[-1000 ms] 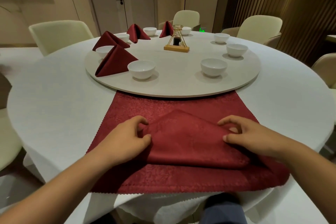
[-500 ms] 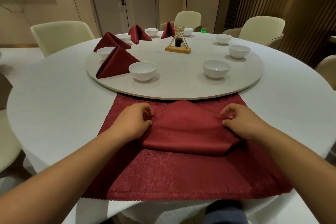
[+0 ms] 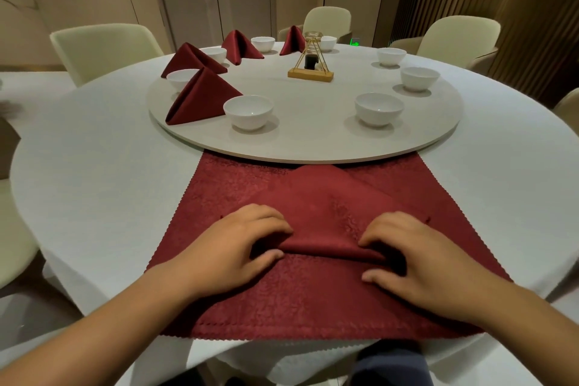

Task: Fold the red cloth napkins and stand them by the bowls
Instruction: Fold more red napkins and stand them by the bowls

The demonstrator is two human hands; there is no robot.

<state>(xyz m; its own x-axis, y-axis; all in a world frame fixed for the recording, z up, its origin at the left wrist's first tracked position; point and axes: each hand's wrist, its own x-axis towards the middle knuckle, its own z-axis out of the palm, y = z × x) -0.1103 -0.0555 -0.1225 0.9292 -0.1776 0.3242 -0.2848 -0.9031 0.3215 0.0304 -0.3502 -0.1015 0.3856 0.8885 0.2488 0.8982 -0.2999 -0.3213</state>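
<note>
Lower centre: half-folded napkin (image 3: 326, 213) on a spread cloth (image 3: 282, 301), at the table's (image 3: 94, 182) near edge.
Hands: left hand (image 3: 238, 247) and right hand (image 3: 416, 257) on the napkin's near fold, one at each end.
Middle: turntable (image 3: 313, 144) behind the cloth, meeting its far edge.
On turntable: bowls (image 3: 248, 111) round the rim; standing napkins (image 3: 200, 97) beside the left and far ones; stand (image 3: 310, 67) upper centre.

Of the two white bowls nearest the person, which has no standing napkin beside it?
The right bowl: nothing stands beside it, whereas the left bowl has a folded red napkin standing at its left.
</note>
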